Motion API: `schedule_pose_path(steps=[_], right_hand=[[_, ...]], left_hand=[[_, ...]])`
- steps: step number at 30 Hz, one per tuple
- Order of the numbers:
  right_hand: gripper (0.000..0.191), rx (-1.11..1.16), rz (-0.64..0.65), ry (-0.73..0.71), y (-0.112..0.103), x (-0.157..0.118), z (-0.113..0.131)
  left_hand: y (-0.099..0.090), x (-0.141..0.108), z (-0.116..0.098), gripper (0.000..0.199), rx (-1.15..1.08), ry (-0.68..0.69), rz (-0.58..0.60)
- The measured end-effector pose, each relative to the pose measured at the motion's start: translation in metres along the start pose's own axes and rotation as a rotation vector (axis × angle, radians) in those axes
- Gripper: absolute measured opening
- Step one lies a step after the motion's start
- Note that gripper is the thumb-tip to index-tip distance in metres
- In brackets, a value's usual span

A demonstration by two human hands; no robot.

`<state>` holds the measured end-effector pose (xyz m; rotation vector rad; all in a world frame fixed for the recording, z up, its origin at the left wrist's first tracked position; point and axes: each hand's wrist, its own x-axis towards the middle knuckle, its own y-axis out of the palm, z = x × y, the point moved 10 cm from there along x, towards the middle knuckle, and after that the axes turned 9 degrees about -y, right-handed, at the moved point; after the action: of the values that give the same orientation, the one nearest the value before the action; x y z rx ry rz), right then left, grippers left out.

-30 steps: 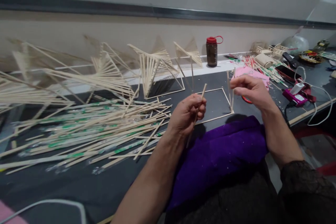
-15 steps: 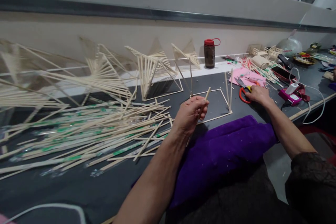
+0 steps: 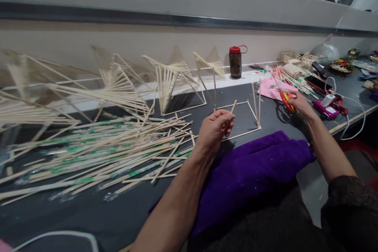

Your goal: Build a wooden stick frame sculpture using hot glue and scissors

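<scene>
My left hand (image 3: 219, 124) is closed around a thin wooden stick (image 3: 234, 106), whose upper end pokes out past the thumb. Just behind that hand a rectangular stick frame (image 3: 254, 112) lies on the table, with pairs of thin uprights at its left and right sides. Over to the right, my right hand (image 3: 299, 104) grips red and yellow scissors (image 3: 286, 100), lifted off the tabletop with the blades toward the pink sheet (image 3: 270, 88). A purple cloth (image 3: 254, 165) lies in front of me below both hands.
Many loose sticks (image 3: 118, 153) with plastic wrappers cover the left side. Finished-looking twisted stick models (image 3: 174, 75) line the wall. A red-capped bottle (image 3: 235, 63) stands behind the frame. A phone (image 3: 319, 83), a purple device (image 3: 326, 110) and a white cable (image 3: 364, 116) lie right.
My right hand has picked the scissors up from the table and raised them slightly. The left hand keeps its hold on the stick, almost still.
</scene>
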<state>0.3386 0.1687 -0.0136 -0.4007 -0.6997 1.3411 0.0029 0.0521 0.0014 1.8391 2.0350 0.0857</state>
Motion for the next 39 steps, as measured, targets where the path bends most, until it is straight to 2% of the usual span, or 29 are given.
schedule_pose_path(steps=[3, 5, 9, 12, 14, 16, 18, 20, 22, 25, 27, 29, 32, 35, 39], right_hand=[[0.069, 0.406, -0.034, -0.041, -0.004, -0.006, 0.011], [0.061, 0.682, -0.063, -0.106, -0.008, -0.01, 0.027], [0.044, 0.954, -0.068, -0.252, -0.022, -0.025, 0.066], [0.043, 1.057, -0.102, -0.392, -0.041, -0.044, 0.1], [0.047, 1.049, -0.117, -0.504, -0.053, -0.06, 0.125], [0.051, 0.99, -0.123, -0.601, -0.061, -0.077, 0.146], [0.056, 0.842, -0.116, -0.634, -0.06, -0.094, 0.16], [0.062, 0.633, -0.091, -0.601, -0.051, -0.11, 0.167], [0.066, 0.448, -0.004, -0.596, -0.033, -0.127, 0.175], [0.063, 0.296, 0.253, -0.789, 0.01, -0.158, 0.207], [0.061, 0.258, 0.372, -0.922, 0.038, -0.172, 0.226], [0.066, 0.24, 0.429, -0.97, 0.063, -0.173, 0.237], [0.074, 0.242, 0.482, -0.946, 0.094, -0.161, 0.237], [0.07, 0.32, 0.44, -0.914, 0.102, -0.147, 0.231], [0.067, 0.346, 0.363, -0.855, 0.094, -0.14, 0.219]], left_hand=[[0.001, -0.001, 0.0, 0.024, 0.012, 0.003, -0.002], [0.002, -0.001, 0.0, 0.025, 0.015, 0.004, -0.003], [0.001, -0.001, -0.001, 0.024, 0.009, 0.006, -0.01], [0.0, 0.0, -0.002, 0.024, 0.004, 0.01, -0.004], [0.0, -0.001, -0.003, 0.024, 0.001, 0.016, 0.001], [-0.001, -0.001, -0.004, 0.024, -0.002, 0.024, 0.004], [-0.001, -0.002, -0.006, 0.024, 0.002, 0.037, 0.007], [-0.002, -0.002, -0.008, 0.023, 0.003, 0.059, 0.011], [-0.003, -0.002, -0.012, 0.022, -0.01, 0.085, 0.021], [-0.009, -0.001, -0.021, 0.021, -0.053, 0.155, 0.014], [-0.017, -0.002, -0.03, 0.02, -0.079, 0.216, -0.021], [-0.024, -0.006, -0.039, 0.019, -0.103, 0.279, -0.054], [-0.031, -0.012, -0.051, 0.018, -0.141, 0.349, -0.073], [-0.044, -0.017, -0.059, 0.02, -0.197, 0.409, -0.126], [-0.057, -0.022, -0.069, 0.018, -0.211, 0.453, -0.182]])
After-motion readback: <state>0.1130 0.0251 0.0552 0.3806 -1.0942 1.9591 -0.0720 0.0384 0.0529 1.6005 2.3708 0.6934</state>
